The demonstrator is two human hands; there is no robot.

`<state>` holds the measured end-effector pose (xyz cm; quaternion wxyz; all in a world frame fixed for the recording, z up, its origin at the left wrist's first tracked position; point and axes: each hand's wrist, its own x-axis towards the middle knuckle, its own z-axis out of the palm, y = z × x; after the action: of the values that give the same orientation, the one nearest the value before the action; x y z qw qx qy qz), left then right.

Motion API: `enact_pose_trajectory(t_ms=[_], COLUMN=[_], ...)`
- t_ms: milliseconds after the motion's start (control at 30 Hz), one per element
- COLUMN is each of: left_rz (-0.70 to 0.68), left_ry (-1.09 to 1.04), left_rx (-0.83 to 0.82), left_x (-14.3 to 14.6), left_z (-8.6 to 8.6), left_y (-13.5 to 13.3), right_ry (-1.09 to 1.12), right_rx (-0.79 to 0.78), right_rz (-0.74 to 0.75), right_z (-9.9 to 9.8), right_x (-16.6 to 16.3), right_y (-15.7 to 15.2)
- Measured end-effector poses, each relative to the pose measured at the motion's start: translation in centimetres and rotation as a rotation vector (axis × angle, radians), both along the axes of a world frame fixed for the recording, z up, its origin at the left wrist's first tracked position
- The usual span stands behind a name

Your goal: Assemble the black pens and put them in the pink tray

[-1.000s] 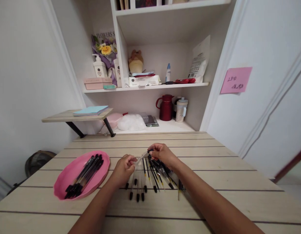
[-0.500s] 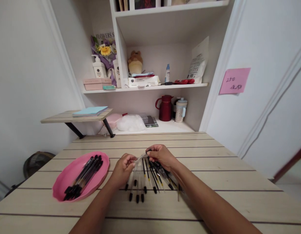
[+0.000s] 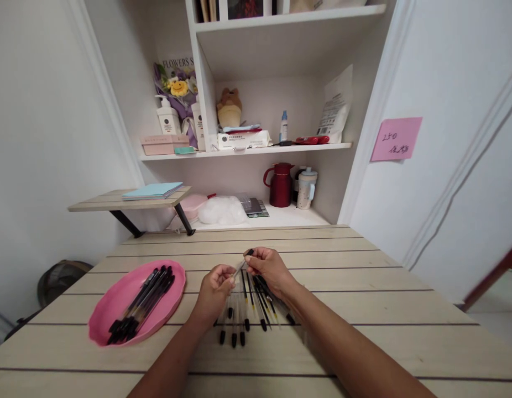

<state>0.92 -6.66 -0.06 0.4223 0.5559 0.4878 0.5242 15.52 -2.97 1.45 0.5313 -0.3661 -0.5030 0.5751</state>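
A clear pen barrel point(image 3: 240, 268) with a black end slants between my two hands, above the table. My left hand point(image 3: 215, 287) pinches its lower end between thumb and fingers. Close to the black end, the fingers of my right hand point(image 3: 267, 269) are closed on the same barrel. Below lie several clear barrels with black ends point(image 3: 234, 338), spread side by side. Dark refills with yellow parts point(image 3: 252, 298) lie to their right, and more black pieces point(image 3: 286, 314) are partly hidden by my right forearm.
On the left, a pink scalloped tray point(image 3: 99, 301) holds a bundle of black pens point(image 3: 146, 301). Behind it a small raised stand point(image 3: 102, 200) carries blue paper point(image 3: 153, 190). Shelves at the back hold a red jug point(image 3: 281, 186) and a pale cup point(image 3: 307, 189).
The pen barrel is tilted more steeply, and its black end now shows above my right fingers. My right hand has shifted slightly left; both hands keep hold of the barrel.
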Motion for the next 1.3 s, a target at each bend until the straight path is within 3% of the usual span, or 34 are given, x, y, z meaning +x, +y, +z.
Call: enact_pose_trajectory(t_ms=[433, 700, 867, 1067, 1300], left_rz=[-0.013, -0.248, -0.381, -0.336, -0.347], left_ry=[-0.074, -0.306, -0.447, -0.513, -0.516], left_rx=[-0.031, -0.161, -0.275, -0.273, -0.216], left_x=[0.4, 0.6, 1.0, 2.2, 1.9], left_z=[0.6, 0.6, 0.7, 1.1, 1.2], left_y=[-0.4, -0.9, -1.3, -2.1, -2.2], right_ry=[-0.021, 0.185, 0.183, 0.014, -0.002], right_rx=[0.017, -0.007, 0.029, 0.046, 0.093], right_rz=[-0.015, 0.196, 0.074, -0.152, -0.061], right_z=[0.5, 1.5, 0.9, 1.2, 1.8], right_x=[-0.4, 0.6, -1.5, -3.2, -3.1], right_y=[-0.8, -1.1, -1.9, -3.3, -4.1])
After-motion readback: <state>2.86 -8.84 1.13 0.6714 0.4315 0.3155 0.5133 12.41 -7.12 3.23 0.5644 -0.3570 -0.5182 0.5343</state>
